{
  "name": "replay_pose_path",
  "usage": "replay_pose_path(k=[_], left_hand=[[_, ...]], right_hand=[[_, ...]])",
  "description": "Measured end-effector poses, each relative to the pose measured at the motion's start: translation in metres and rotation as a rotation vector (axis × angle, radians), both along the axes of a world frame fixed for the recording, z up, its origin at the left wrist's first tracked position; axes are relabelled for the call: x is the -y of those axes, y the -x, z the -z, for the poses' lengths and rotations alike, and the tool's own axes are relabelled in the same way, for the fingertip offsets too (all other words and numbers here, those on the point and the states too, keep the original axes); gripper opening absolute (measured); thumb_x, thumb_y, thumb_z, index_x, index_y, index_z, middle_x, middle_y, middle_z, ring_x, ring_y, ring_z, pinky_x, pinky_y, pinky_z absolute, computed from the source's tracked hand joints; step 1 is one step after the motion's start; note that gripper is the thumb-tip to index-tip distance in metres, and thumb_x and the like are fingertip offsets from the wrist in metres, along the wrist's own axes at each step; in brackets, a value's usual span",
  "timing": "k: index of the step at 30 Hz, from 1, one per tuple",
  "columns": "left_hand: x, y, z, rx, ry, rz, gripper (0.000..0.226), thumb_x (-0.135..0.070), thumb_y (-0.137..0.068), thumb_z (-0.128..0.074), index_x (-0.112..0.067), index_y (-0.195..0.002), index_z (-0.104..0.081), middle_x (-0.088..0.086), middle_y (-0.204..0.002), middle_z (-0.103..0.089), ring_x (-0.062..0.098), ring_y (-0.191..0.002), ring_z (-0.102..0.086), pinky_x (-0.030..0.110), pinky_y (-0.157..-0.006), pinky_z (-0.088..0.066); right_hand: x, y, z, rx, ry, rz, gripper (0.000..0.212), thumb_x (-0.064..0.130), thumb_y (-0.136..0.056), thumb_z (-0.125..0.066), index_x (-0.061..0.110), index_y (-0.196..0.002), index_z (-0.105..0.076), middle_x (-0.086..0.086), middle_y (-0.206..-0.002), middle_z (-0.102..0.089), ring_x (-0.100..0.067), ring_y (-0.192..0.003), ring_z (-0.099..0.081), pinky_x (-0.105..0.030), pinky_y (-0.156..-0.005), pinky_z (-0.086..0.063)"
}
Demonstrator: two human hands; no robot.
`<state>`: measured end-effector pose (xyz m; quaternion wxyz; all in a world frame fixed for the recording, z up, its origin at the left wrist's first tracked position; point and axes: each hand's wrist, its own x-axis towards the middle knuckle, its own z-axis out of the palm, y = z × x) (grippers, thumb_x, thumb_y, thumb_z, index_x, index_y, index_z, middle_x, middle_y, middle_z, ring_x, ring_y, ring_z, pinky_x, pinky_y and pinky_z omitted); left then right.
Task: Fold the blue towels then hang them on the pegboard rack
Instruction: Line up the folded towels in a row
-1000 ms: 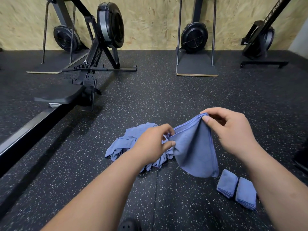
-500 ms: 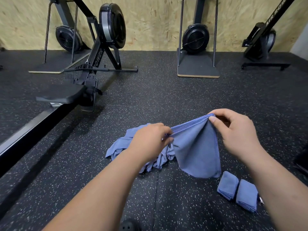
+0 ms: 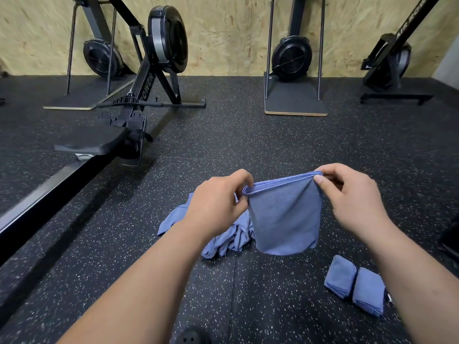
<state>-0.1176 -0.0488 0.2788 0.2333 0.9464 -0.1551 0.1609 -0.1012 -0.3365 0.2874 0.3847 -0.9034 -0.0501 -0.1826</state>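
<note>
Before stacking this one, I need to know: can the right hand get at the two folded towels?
Probably yes: the folded towels lie uncovered on the floor beside the right forearm. But the right hand now pinches the hanging towel, so it must release first.

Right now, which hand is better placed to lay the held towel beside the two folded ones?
Probably the right hand: it pinches the held towel at the corner nearer the two folded towels, lying by that forearm. The left hand is over the unfolded pile.

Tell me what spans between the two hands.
In the head view, the blue towel stretches from the left hand to the right hand, its top edge pinched at both ends.
</note>
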Motion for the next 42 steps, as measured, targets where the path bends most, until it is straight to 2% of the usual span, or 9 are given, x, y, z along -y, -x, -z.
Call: replay_pose_path(k=[12, 17, 20, 23, 25, 29, 31, 37, 42], left_hand=[[-0.003, -0.003, 0.004, -0.043, -0.001, -0.022, 0.013, -0.032, -0.097, -0.071, -0.038, -0.105, -0.064, -0.021, -0.083, -0.066, 0.007, -0.075, -0.063, 0.037, -0.071, -0.056], [-0.003, -0.005, 0.004, -0.035, -0.06, -0.119, 0.013, -0.037, -0.095, -0.073, -0.038, -0.099, -0.06, -0.022, -0.087, -0.069, 0.01, -0.078, -0.064, 0.037, -0.071, -0.057], [-0.002, -0.004, -0.002, 0.136, -0.026, -0.144, 0.012, -0.035, -0.095, -0.072, -0.034, -0.097, -0.061, -0.018, -0.084, -0.07, 0.012, -0.076, -0.066, 0.035, -0.069, -0.054], [0.002, 0.0, -0.012, 0.285, 0.033, -0.123, 0.013, -0.028, -0.093, -0.075, -0.032, -0.096, -0.063, -0.013, -0.081, -0.07, 0.015, -0.073, -0.064, 0.035, -0.07, -0.048], [0.001, 0.0, -0.013, 0.247, 0.03, -0.138, 0.013, -0.029, -0.093, -0.076, -0.031, -0.095, -0.063, -0.012, -0.08, -0.07, 0.019, -0.073, -0.062, 0.034, -0.067, -0.046], [-0.009, -0.007, -0.008, 0.016, -0.178, -0.169, 0.008, -0.038, -0.099, -0.068, -0.032, -0.1, -0.062, -0.011, -0.092, -0.073, 0.021, -0.088, -0.067, 0.035, -0.071, -0.037], [-0.01, -0.009, -0.004, -0.041, -0.247, -0.176, 0.007, -0.038, -0.102, -0.064, -0.034, -0.101, -0.059, -0.011, -0.1, -0.072, 0.021, -0.094, -0.067, 0.036, -0.075, -0.039], [-0.014, -0.01, -0.004, -0.015, -0.188, -0.155, 0.01, -0.03, -0.099, -0.065, -0.032, -0.098, -0.055, -0.011, -0.1, -0.069, 0.023, -0.095, -0.063, 0.042, -0.078, -0.05], [-0.017, -0.006, -0.007, -0.097, 0.089, -0.079, 0.011, -0.026, -0.078, -0.069, -0.032, -0.08, -0.06, -0.016, -0.081, -0.071, 0.005, -0.087, -0.069, 0.037, -0.077, -0.057]], right_hand=[[0.002, 0.0, -0.001, 0.009, -0.002, 0.01, 0.007, 0.027, -0.1, -0.071, 0.033, -0.103, -0.073, 0.022, -0.092, -0.072, 0.01, -0.086, -0.064, -0.002, -0.073, -0.037], [-0.002, 0.002, 0.002, 0.025, 0.002, -0.011, 0.006, 0.027, -0.101, -0.071, 0.032, -0.104, -0.074, 0.021, -0.093, -0.073, 0.004, -0.087, -0.066, -0.012, -0.077, -0.044], [0.0, -0.001, 0.01, 0.027, 0.115, 0.001, 0.005, 0.028, -0.101, -0.07, 0.028, -0.102, -0.075, 0.014, -0.087, -0.072, -0.013, -0.082, -0.067, -0.03, -0.075, -0.048], [0.002, -0.004, 0.019, -0.144, 0.306, -0.064, 0.007, 0.035, -0.101, -0.07, 0.033, -0.097, -0.075, 0.01, -0.083, -0.074, -0.02, -0.081, -0.068, -0.037, -0.074, -0.052], [0.001, -0.004, 0.021, -0.177, 0.329, -0.092, 0.008, 0.036, -0.101, -0.069, 0.035, -0.096, -0.074, 0.011, -0.083, -0.073, -0.018, -0.081, -0.067, -0.037, -0.074, -0.053], [-0.001, -0.003, 0.015, 0.138, 0.246, 0.012, 0.012, 0.03, -0.102, -0.066, 0.025, -0.103, -0.077, 0.008, -0.099, -0.073, -0.024, -0.092, -0.066, -0.042, -0.081, -0.055], [-0.005, -0.001, 0.016, 0.163, 0.282, 0.004, 0.012, 0.03, -0.102, -0.065, 0.026, -0.103, -0.077, 0.009, -0.102, -0.071, -0.026, -0.096, -0.065, -0.044, -0.081, -0.055], [-0.003, -0.002, 0.017, 0.079, 0.307, 0.007, 0.01, 0.034, -0.099, -0.071, 0.032, -0.101, -0.08, 0.012, -0.096, -0.073, -0.021, -0.087, -0.067, -0.041, -0.075, -0.056], [-0.001, -0.003, 0.019, 0.026, 0.266, -0.001, 0.008, 0.035, -0.097, -0.074, 0.032, -0.1, -0.081, 0.013, -0.095, -0.074, -0.017, -0.085, -0.068, -0.039, -0.079, -0.056]])
